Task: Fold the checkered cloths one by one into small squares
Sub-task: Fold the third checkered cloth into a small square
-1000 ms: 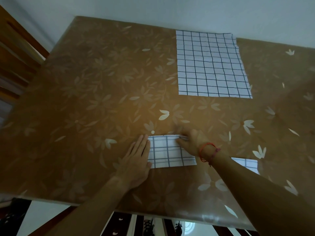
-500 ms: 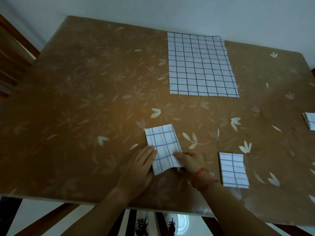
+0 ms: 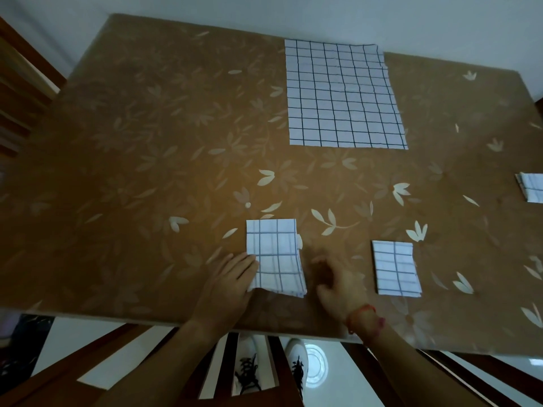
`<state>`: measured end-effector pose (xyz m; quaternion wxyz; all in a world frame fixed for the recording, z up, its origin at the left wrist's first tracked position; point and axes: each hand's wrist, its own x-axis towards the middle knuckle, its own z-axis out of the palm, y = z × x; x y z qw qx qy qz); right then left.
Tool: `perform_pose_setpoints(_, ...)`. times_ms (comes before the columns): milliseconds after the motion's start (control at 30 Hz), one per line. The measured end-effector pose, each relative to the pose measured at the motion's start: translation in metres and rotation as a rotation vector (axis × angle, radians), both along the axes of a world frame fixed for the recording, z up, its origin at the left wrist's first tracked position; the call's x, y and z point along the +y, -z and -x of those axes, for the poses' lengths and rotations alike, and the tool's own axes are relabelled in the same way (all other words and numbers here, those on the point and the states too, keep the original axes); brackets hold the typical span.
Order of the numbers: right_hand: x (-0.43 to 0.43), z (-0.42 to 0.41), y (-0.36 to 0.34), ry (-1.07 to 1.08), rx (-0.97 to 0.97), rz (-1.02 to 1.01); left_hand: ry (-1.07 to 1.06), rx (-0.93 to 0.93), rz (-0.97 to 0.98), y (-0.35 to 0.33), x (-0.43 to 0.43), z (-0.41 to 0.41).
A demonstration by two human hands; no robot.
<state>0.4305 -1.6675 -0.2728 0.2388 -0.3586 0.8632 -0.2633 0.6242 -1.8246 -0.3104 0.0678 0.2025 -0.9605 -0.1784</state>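
Head view: the right hand has let go of the near right corner it pinched half a second ago. It now hovers just right of the folded cloth, motion-blurred, with fingers loosely bent and nothing in them. The left hand stays flat, its straight fingers spread a little and pressing the cloth's lower left edge. The cloth lay tilted, its far end leaning left; it now sits nearly square to the worktop. A second ago it lay wide, left to right, under both hands.

Four checkered cloths show. One unfolded cloth lies flat at the far edge, and three are folded. These are the one at the hands, a second folded cloth well to its right, and a third folded cloth cut off by the right border. Two hands are in view, and a red bracelet circles the right wrist.

The cloth at the hands lies near the front edge of the worktop, a little left of centre. It is somewhat longer than wide, and its long axis runs from the person toward the far wall. Its near edge is wavy and slightly raised.
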Motion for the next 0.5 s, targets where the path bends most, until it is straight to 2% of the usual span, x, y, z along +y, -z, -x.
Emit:
perform_pose_setpoints(100, 0.005, -0.004, 0.008, -0.342, 0.23, 0.062, -0.016, 0.001, -0.033, 0.0, 0.001, -0.003)
perform_pose_setpoints(167, 0.001, -0.004, 0.011, -0.438, 0.298, 0.04, -0.012, 0.009, -0.039, -0.001, 0.001, -0.003)
perform_pose_setpoints(300, -0.013, -0.003, 0.016, -0.456, 0.295, 0.052, -0.011, 0.038, -0.065, -0.001, 0.001, -0.005)
perform_pose_setpoints(500, -0.026, 0.001, 0.013, -0.317, 0.172, 0.063, -0.134, 0.138, -0.164, 0.001, -0.001, -0.004)
